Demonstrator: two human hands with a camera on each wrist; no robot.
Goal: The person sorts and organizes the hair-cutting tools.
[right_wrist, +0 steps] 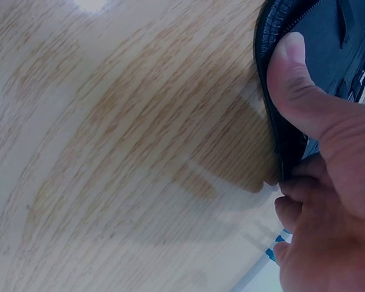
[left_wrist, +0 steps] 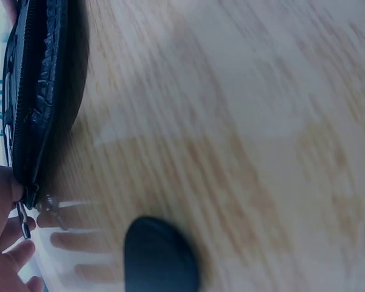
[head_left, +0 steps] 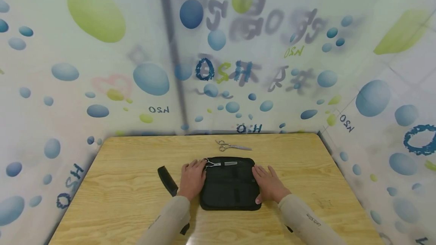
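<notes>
A black zippered case [head_left: 229, 194] lies opened flat, its inner side up, between both hands. Thinning shears [head_left: 214, 164] are tucked under a strap near its far edge, with their handles at the far left corner. My left hand [head_left: 192, 179] holds the case's left edge, fingertips beside the shears' handles. On the opposite side my right hand [head_left: 270, 184] grips the right edge. Its thumb [right_wrist: 292, 79] presses on the zippered rim, and the other fingers sit along the side, partly hidden by the case.
Hair scissors [head_left: 235, 147] lie on the wooden table [head_left: 129, 169] beyond the case. A black comb [head_left: 167, 180] lies left of my left hand, partly covered by the arm. A patterned wall [head_left: 218, 101] stands behind the table's far edge.
</notes>
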